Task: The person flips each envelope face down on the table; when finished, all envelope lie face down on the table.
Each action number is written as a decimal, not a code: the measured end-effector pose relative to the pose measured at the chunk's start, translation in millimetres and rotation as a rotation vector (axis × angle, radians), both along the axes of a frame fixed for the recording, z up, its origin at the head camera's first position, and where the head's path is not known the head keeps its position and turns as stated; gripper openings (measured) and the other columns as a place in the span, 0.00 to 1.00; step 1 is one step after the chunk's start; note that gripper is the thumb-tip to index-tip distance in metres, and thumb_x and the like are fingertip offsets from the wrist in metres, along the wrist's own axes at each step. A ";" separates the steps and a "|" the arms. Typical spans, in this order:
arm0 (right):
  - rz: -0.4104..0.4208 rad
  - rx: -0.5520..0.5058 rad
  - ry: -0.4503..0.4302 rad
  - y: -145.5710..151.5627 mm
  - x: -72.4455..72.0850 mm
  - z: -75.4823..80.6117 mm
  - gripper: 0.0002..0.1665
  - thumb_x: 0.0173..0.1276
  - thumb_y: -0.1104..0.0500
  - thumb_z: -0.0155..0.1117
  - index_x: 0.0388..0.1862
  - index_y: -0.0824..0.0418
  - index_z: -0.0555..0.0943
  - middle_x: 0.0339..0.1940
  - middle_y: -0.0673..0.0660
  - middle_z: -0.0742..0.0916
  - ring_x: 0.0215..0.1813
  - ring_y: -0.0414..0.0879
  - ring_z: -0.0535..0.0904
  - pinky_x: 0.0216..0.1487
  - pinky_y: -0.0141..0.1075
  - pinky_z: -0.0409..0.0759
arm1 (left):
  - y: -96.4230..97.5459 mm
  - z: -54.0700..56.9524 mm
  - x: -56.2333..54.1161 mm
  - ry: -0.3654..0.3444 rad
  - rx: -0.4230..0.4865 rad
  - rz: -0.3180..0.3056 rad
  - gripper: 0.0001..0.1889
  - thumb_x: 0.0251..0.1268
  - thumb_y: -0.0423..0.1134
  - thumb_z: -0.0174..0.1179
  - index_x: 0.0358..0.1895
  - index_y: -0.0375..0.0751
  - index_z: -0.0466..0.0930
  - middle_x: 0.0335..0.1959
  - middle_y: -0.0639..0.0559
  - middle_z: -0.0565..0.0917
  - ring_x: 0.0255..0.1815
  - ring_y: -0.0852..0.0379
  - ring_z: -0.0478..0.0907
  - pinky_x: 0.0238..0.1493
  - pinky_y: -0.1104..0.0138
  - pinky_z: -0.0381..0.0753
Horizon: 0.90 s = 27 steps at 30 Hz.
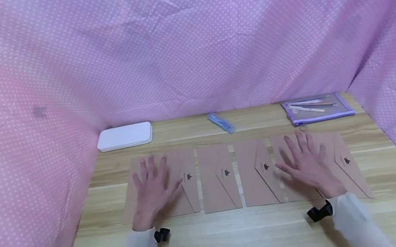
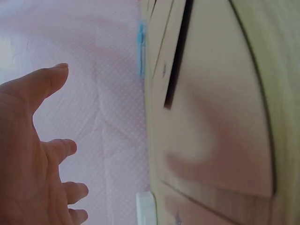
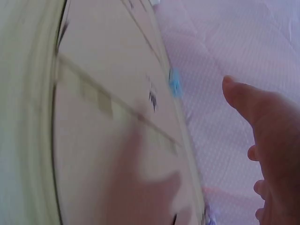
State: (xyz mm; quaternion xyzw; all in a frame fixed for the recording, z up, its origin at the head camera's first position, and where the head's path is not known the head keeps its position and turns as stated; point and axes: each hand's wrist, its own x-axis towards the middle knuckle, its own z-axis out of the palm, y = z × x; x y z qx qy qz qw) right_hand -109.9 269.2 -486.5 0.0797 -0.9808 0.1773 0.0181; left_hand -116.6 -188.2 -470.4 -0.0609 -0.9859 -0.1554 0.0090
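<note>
Several brown paper envelopes with pointed flaps and small black crown prints lie in a row across the table. My left hand [image 1: 152,192], fingers spread, is over the leftmost brown envelope [image 1: 183,158]; in the left wrist view it hovers apart from the paper, casting a shadow. Also spread, my right hand [image 1: 308,164] is above the right-hand envelopes [image 1: 337,144], and the right wrist view shows a gap beneath it. Between the hands lie a middle-left envelope [image 1: 210,161] and a middle-right envelope [image 1: 244,155]. Neither hand holds anything. Parts of the outer envelopes are hidden beneath the hands.
Along the back of the wooden table [image 1: 218,242] are a white case [image 1: 124,136] at left, a small blue item [image 1: 221,123] in the middle and a purple-edged see-through pouch [image 1: 328,117] with pens at right. A pink dotted curtain [image 1: 186,55] surrounds the table.
</note>
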 end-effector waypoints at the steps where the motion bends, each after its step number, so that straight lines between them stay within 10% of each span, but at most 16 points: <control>1: 0.003 -0.010 -0.002 -3.2 -0.5 0.1 0.55 0.68 0.31 0.56 0.83 0.57 0.48 0.83 0.71 0.46 0.80 0.77 0.39 0.66 0.83 0.36 | -1.2 1.7 0.5 -0.002 -0.001 0.005 0.47 0.66 0.67 0.54 0.81 0.51 0.49 0.83 0.33 0.44 0.82 0.28 0.36 0.73 0.25 0.39; 16: 0.069 -0.006 0.030 -58.1 -7.1 1.2 0.54 0.67 0.32 0.59 0.81 0.57 0.52 0.84 0.68 0.50 0.82 0.73 0.42 0.69 0.79 0.43 | -28.7 15.2 8.1 0.018 0.087 0.103 0.46 0.67 0.65 0.54 0.80 0.45 0.51 0.82 0.30 0.43 0.81 0.24 0.35 0.72 0.26 0.37; 27: 0.155 -0.050 0.068 -108.4 -5.9 2.9 0.53 0.65 0.33 0.60 0.80 0.56 0.56 0.84 0.66 0.52 0.82 0.70 0.45 0.71 0.77 0.47 | -52.0 16.0 11.5 0.171 0.249 0.227 0.40 0.67 0.51 0.58 0.74 0.31 0.57 0.75 0.23 0.57 0.76 0.23 0.51 0.68 0.28 0.52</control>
